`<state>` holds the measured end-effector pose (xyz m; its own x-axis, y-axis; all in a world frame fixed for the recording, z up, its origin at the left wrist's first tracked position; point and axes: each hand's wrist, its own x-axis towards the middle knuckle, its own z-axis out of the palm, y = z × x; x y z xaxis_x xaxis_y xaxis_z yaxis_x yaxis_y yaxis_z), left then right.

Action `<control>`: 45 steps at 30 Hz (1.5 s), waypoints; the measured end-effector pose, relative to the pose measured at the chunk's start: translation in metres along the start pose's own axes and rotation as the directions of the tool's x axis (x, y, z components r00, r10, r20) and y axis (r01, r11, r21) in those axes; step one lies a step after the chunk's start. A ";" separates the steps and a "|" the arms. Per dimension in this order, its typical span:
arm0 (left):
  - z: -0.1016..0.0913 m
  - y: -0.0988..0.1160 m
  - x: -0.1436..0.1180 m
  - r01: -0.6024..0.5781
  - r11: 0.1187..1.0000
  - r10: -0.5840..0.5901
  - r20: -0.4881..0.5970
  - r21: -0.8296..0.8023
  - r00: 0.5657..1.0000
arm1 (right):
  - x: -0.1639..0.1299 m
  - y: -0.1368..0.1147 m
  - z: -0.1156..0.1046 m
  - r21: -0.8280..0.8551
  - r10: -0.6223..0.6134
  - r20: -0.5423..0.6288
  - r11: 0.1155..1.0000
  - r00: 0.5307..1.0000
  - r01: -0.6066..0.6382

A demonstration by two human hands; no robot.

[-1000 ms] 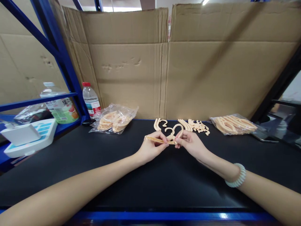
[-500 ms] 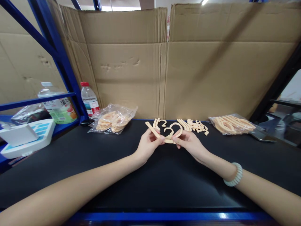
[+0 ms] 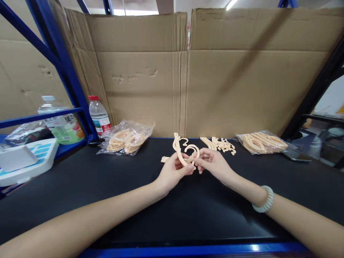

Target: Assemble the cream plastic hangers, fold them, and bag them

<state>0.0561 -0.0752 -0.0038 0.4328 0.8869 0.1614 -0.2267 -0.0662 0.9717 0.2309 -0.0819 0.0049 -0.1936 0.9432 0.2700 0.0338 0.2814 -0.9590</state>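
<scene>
Both hands meet above the black worktop (image 3: pixel 150 200), just in front of the loose pile of cream plastic pieces (image 3: pixel 219 144) that lies against the cardboard backing. The left hand (image 3: pixel 173 171) is closed, thumb and fingers pinching a thin, cream-coloured curved plastic strip (image 3: pixel 179 152) near its lower end, so the strip stands tilted upward. The right hand (image 3: pixel 212 162) is closed in a fingertip pinch on a cream plastic hook-shaped piece (image 3: pixel 192 149) touching that strip. Judging by their thinness, the pieces look very light, fairly stiff yet springy, and liable to snap at the narrow curls. A grip close to the joint, on the flat faces, seems safest.
</scene>
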 end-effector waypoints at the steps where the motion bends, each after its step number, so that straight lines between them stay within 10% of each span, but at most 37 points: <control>1: -0.001 0.000 0.001 0.009 1.000 -0.010 -0.026 -0.024 1.000 | 0.003 -0.001 -0.006 -0.023 -0.019 -0.030 1.000 0.999 0.018; 6: -0.002 0.001 0.003 0.030 0.993 -0.043 -0.112 -0.114 0.993 | 0.023 -0.004 -0.062 -0.395 -0.243 -0.219 0.908 0.945 0.142; 11: -0.001 0.002 0.004 0.033 0.989 -0.053 -0.141 -0.141 0.989 | 0.034 0.007 -0.107 -0.831 -0.297 -0.016 0.534 0.955 0.153; 18: 0.000 0.002 0.005 0.034 0.989 -0.053 -0.133 -0.145 0.990 | 0.047 0.025 -0.107 -0.829 -0.244 0.238 0.453 0.940 0.328; 24: 0.000 0.002 0.006 0.021 0.991 -0.039 -0.136 -0.130 0.990 | 0.050 0.027 -0.106 -0.784 -0.304 0.250 0.493 0.919 0.377; 29: -0.001 0.003 0.005 0.002 0.991 -0.018 -0.124 -0.131 0.992 | 0.039 0.013 -0.095 -0.733 -0.426 0.038 0.603 0.904 0.315; 35: -0.003 0.001 0.005 -0.017 0.994 0.003 -0.124 -0.112 0.992 | 0.015 -0.017 -0.047 -0.121 -0.378 -0.246 0.926 0.893 0.358; 45: -0.004 -0.001 0.005 -0.043 0.992 0.031 -0.098 -0.121 0.995 | 0.001 -0.016 -0.009 -0.073 -0.228 -0.179 0.973 0.957 0.218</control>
<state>0.0553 -0.0688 -0.0045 0.3375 0.9252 0.1738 -0.3491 -0.0484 0.9358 0.2385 -0.0837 0.0209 -0.0173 0.8704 0.4921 0.0623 0.4921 -0.8683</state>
